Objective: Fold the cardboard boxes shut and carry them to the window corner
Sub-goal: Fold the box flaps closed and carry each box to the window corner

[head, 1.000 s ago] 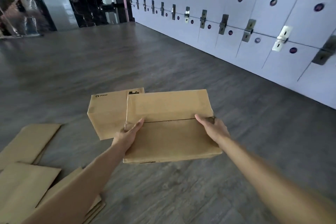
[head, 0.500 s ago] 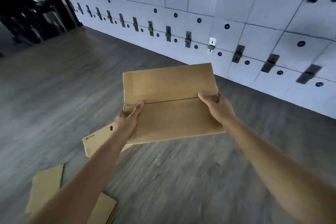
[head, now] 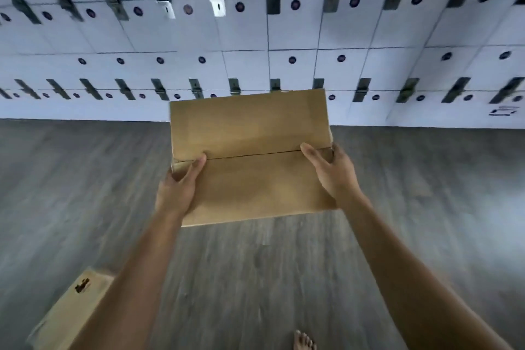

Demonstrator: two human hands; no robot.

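A brown cardboard box with its two top flaps folded shut is held in the air in front of me, above the floor. My left hand grips its left end, thumb on top near the flap seam. My right hand grips the right end, thumb lying on the top and fingers curled round the side. A second closed cardboard box stands on the floor at the lower left, partly hidden by my left forearm.
A wall of white lockers with metal hasps faces me, close beyond the held box. Grey wood-look floor stretches to both sides. My bare foot shows at the bottom edge.
I have turned right with the box held up; the lockers now face me straight on. The second box and flat cardboard slid to the lower left, the flat sheets out of view.
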